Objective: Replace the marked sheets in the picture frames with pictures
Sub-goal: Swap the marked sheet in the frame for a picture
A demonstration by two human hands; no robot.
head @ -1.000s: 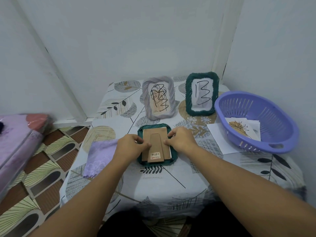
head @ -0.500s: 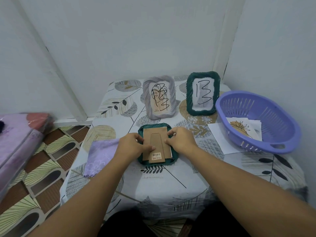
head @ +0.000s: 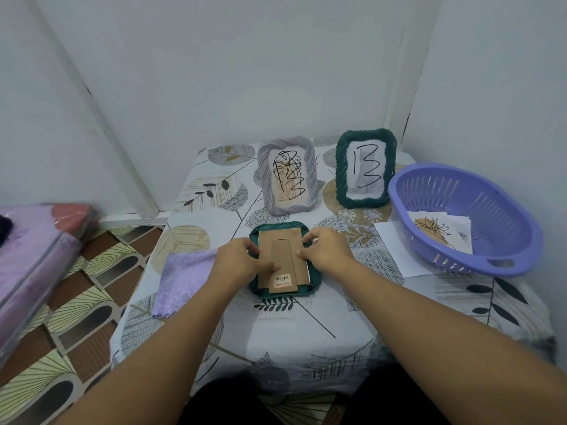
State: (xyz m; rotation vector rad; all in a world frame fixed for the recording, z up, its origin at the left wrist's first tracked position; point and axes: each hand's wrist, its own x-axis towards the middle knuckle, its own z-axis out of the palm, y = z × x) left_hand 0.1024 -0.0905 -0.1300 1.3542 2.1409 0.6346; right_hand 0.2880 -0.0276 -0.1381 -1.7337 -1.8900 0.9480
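A: Head view, writing? Barcode sticker [head: 282, 278] on the cardboard backing [head: 283, 261]; print unreadable. Beyond the hands, green frame [head: 365, 169] sheet marked "13"; grey frame [head: 287, 175] scribbled.

B: Hands? Left hand [head: 242, 262] and right hand [head: 325, 248] curl onto the backing's edges; face-down frame [head: 255, 287] between them. Right of them, basket [head: 466, 218] holding pictures [head: 435, 234]; left, purple cloth [head: 181, 280].

Face-down frame [head: 283, 294] front hidden

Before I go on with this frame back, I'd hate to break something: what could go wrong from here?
The face-down green frame could slide on the tablecloth as both hands work its cardboard backing. The two upright frames stand just beyond; a reaching arm might tip them.
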